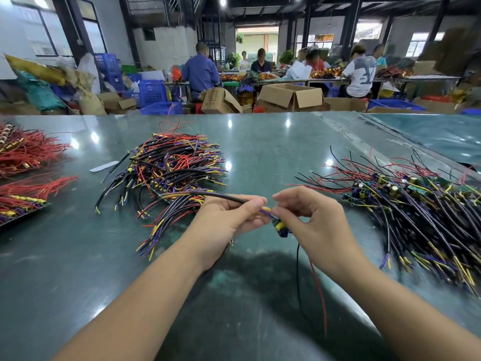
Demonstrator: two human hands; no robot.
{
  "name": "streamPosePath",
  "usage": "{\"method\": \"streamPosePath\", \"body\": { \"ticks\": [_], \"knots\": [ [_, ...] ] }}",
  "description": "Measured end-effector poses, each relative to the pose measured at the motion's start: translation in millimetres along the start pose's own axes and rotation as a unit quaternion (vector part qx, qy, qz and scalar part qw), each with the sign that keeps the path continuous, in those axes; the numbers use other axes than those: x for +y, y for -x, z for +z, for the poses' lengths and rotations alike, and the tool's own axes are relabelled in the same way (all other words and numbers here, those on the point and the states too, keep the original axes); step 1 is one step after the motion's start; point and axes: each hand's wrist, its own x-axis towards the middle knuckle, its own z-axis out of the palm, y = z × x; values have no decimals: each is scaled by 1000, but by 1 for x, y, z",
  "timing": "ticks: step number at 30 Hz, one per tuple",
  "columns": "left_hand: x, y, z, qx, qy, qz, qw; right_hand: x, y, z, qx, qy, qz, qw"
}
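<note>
Two-handed hold at near centre over the green table [260,142]: left hand [226,217] curled round a black sleeve [221,196], fingertips pinching its purple and yellow leads; right hand [312,220] pinching the small board [279,226] at their end, with a red wire [318,290] and a black wire [298,282] hanging toward the near edge. Farther left, a sleeved wire heap [169,165]; right, a heap of wired boards [416,204]. Beyond the far edge, cardboard boxes [291,96].

I can read no text from here. The tipped cardboard box [218,101] beyond the desk [263,142] carries dark printed characters, too blurred to make out. The large print on a worker's white shirt [362,74] is equally unclear.
</note>
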Motion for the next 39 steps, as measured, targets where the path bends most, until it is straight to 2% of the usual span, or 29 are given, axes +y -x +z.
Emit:
{"method": "streamPosePath", "body": {
  "ticks": [6,14,20,26,30,35,39],
  "knots": [
    [-2,0,2,19,-12,0,1000,3,-1,1,-21,-47,58,997],
    [-3,2,5,35,6,6,999,1,3,1,0,138,0,990],
    [-2,1,4,52,-30,37,998,0,4,2,-16,82,-4,996],
    [1,2,6,58,-43,68,995,1,0,2,-29,-44,94,994],
    [0,1,7,69,-98,93,988,2,2,4,-63,-47,104,991],
    [-1,4,8,37,-83,57,994,4,1,2,-60,-54,101,992],
    [-1,4,9,50,-77,49,995,4,1,2,-58,-71,121,988]
  ]
}}
